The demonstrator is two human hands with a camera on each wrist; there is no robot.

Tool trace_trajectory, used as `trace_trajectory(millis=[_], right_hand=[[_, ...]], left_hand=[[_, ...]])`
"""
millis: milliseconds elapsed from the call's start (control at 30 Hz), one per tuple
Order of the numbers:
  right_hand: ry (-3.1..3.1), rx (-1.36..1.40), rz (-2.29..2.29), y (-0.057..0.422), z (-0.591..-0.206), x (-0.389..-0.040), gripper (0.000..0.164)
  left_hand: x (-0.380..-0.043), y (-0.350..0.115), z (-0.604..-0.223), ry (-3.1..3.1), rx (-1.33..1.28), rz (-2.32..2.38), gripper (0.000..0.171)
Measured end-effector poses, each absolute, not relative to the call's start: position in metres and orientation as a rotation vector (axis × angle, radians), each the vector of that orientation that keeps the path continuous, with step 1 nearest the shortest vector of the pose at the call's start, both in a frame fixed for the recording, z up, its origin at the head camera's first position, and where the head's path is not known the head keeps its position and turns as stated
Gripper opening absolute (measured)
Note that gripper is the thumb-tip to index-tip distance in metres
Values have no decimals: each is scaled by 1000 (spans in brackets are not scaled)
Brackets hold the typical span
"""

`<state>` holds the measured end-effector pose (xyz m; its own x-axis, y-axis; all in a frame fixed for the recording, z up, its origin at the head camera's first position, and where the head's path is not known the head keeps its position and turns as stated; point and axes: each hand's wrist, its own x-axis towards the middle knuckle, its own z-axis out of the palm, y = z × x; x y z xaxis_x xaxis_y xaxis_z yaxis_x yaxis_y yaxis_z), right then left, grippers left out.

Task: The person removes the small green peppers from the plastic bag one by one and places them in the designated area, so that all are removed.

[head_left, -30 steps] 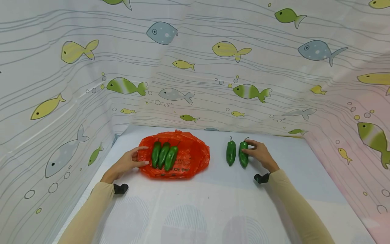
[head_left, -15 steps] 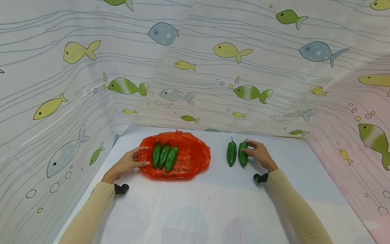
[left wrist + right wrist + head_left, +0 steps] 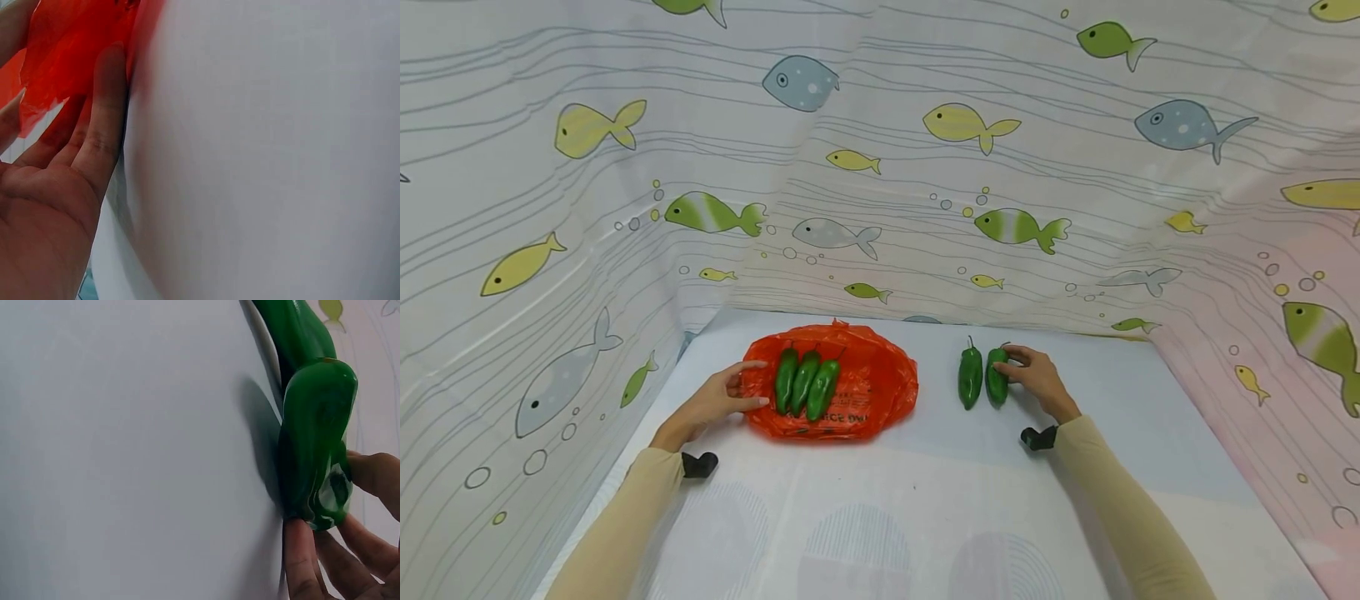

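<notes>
In the head view, my left hand [image 3: 718, 398] rests at the left edge of a crumpled red plastic bag [image 3: 880, 375], its thumb and fingers apart. The left wrist view shows the long fingers [image 3: 103, 119] nearly straight against the red film. Three green chili peppers [image 3: 806, 382] lie side by side on the bag. To the right, my right hand [image 3: 1036, 375] holds another green chili pepper [image 3: 997, 385] between thumb and fingers, low over or on the table. Close beside it on its left lies one more chili pepper [image 3: 970, 379], untouched.
The white table [image 3: 880, 500] has faint circle prints along its front. Fish-patterned sheeting [image 3: 880, 192] walls in the back and both sides. A black wrist mount [image 3: 700, 465] sticks out at the left wrist, and a similar mount [image 3: 1038, 438] at the right.
My right hand and the chili pepper in it have shifted slightly left, narrowing the gap to the pepper beside it. The left hand and the bag have stayed put.
</notes>
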<state>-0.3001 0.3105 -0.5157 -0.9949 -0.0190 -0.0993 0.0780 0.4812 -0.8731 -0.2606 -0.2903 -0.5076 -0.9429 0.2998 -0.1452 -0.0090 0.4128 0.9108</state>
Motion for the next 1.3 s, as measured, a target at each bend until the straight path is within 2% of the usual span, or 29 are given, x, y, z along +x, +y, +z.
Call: trace_trajectory(millis=[400, 567, 767, 1300], right_hand=[[2800, 114, -1434, 307, -497, -290, 67], [2829, 85, -1465, 302, -487, -288, 64], [2825, 22, -1517, 291, -477, -283, 53], [2765, -117, -1520, 250, -461, -276, 52]], left_hand=[[-261, -289, -506, 2379, 268, 1552, 81], [-262, -290, -505, 2387, 273, 1546, 81], [-262, -290, -507, 2386, 285, 1544, 80], [-260, -288, -506, 2417, 264, 1509, 80]])
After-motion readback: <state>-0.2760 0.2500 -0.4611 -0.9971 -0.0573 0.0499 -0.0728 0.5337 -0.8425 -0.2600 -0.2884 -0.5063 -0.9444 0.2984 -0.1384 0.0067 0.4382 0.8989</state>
